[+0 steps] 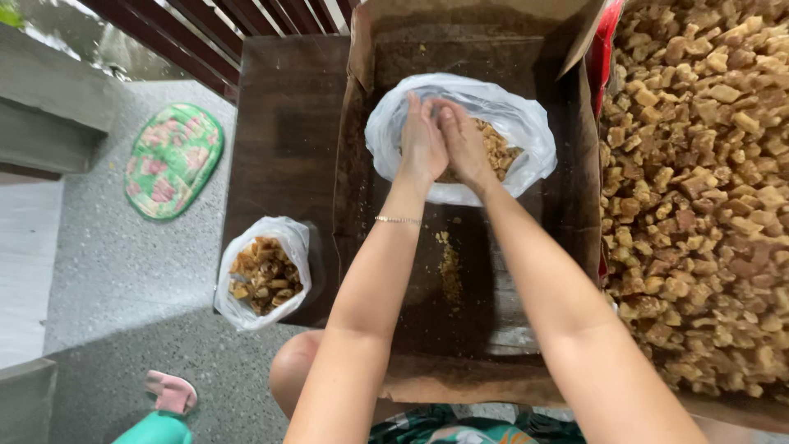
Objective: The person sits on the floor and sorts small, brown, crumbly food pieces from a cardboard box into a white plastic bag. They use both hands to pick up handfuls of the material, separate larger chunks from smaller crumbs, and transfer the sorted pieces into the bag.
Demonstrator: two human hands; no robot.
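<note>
Both of my hands reach into a white plastic bag (pixel 518 123) that stands open inside a brown cardboard box (pixel 567 205). My left hand (pixel 422 141) and my right hand (pixel 463 144) are pressed side by side, fingers pointing down over the light brown chunks (pixel 499 148) in the bag. Whether the fingers grip any chunks is hidden. A thin bracelet (pixel 398 219) circles my left wrist.
A big heap of the same brown chunks (pixel 699 189) fills the right side. A second white bag of darker chunks (pixel 263 275) sits at the left on a dark wooden table (pixel 279 140). Crumbs (pixel 448 267) lie on the box floor. A green floral mat (pixel 171 160) lies on the grey floor.
</note>
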